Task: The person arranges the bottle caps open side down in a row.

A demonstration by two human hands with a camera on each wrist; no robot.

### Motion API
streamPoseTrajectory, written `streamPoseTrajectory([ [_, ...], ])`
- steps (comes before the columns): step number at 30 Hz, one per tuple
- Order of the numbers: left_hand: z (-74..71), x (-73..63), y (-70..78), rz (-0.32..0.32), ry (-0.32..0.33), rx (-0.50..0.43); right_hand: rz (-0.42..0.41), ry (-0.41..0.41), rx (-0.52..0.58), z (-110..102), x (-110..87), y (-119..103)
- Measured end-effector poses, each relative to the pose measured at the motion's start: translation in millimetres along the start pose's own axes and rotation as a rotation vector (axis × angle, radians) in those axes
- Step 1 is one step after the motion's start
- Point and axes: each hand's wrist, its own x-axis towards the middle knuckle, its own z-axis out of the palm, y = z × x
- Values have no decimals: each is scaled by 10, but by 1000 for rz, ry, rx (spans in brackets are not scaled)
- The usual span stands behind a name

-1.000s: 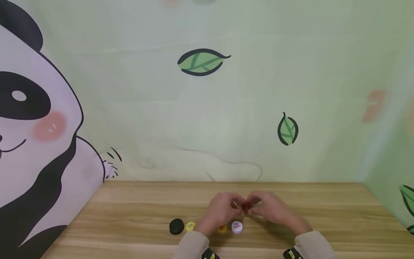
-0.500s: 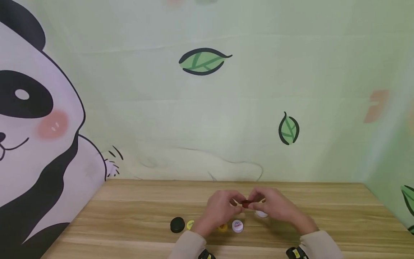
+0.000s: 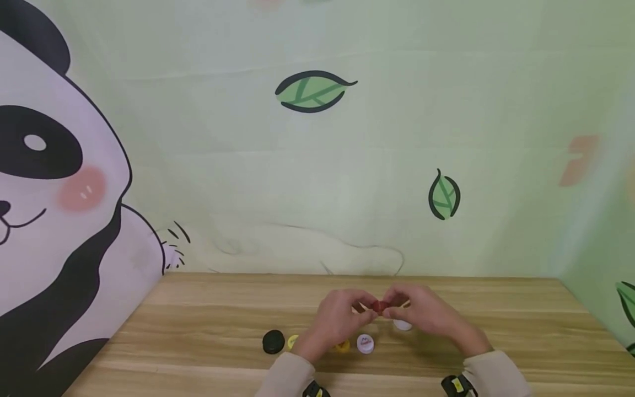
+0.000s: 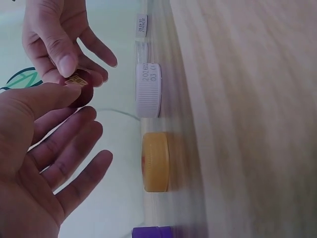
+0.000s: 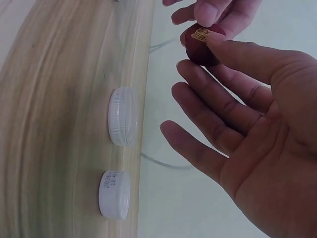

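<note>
A dark red bottle cap [image 3: 380, 307] with gold print is held up over the wooden table between both hands. My left hand [image 3: 339, 317] pinches it from the left with thumb and forefinger. From the other side the thumb and fingers of my right hand [image 3: 421, 311] pinch the same cap. In the left wrist view the red cap [image 4: 85, 96] shows its gold lettering near the thumb tips. Both hands' remaining fingers stay loosely spread. Partly hidden behind the right hand lies a pale cap [image 3: 402, 325].
Along the wooden table [image 3: 198, 314] lie a black lid [image 3: 273, 342], a yellow cap [image 3: 292, 342], an orange-yellow cap [image 3: 342, 346] and a white cap [image 3: 365, 344]. A purple cap [image 4: 152, 232] shows in the left wrist view, a clear ridged lid [image 5: 124, 116] in the right.
Both hands have lifted slightly, with the red cap turning between their fingers. The pale cap below the right hand has come into sight.
</note>
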Motion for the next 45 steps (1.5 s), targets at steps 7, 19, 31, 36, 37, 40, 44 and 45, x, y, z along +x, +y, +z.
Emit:
streamPoseTrajectory([
  [7,-2,-4,21,30,22,4,8,15,5,-8,-3,15],
  [19,11,-12,-3,60,42,47,11,-5,100,13,7,-45],
  [31,34,-29,-15,31,30,33,-15,-11,30,8,-21,-66],
  [36,58,-31,2,46,31,38,-5,6,15,4,-71,-71],
  [37,61,-31,6,49,31,36,-4,6,12,4,-80,-70],
  [40,71,-28,16,55,23,20,4,5,-6,1,-109,-67],
  [44,78,-27,40,55,0,-5,8,-2,-17,2,-145,-53],
  [45,79,-27,46,51,-10,-8,6,-4,-14,5,-154,-47],
])
